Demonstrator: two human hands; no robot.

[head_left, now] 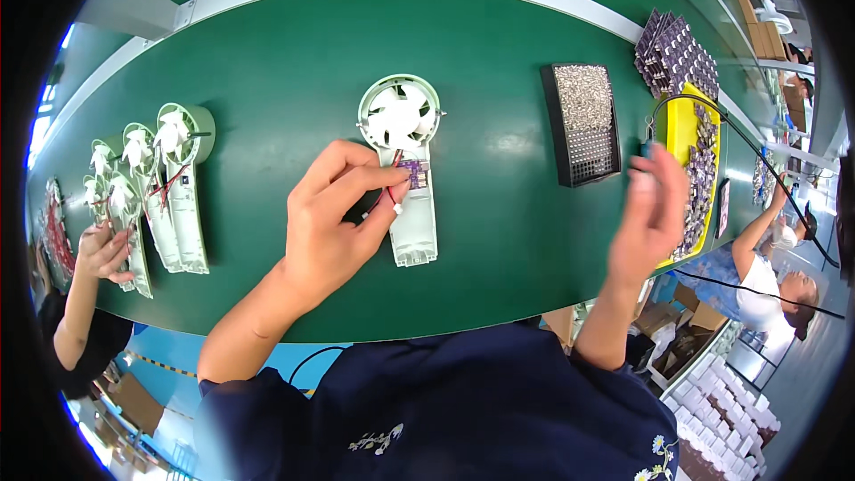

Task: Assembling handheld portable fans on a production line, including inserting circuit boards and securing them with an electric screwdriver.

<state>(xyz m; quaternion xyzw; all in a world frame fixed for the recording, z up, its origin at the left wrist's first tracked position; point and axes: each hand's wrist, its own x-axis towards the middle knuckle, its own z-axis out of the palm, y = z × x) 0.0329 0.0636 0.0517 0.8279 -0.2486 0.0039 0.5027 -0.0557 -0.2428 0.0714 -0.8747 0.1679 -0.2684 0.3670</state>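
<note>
A pale green handheld fan housing point(414, 236) lies open on the table before me, its white fan blades point(398, 116) in the round head at the far end. My left hand point(334, 214) pinches thin red and black wires at a small purple circuit board point(413, 175) inside the handle; a little white connector point(398, 209) shows by the fingertips. Off to the right, my right hand point(652, 209) is raised beside the yellow tray, slightly blurred, with thumb and fingers apart. Just beyond its fingertips is a dark, corded tool point(647, 144); I see no firm grip on it.
A black tray point(563, 134) of small metal parts and a yellow tray point(672, 138) of circuit boards stand right, with stacked board panels point(674, 53) behind. A black cable point(757, 147) arches over. Several fan housings point(178, 205) lie left, near another person's hand point(104, 252).
</note>
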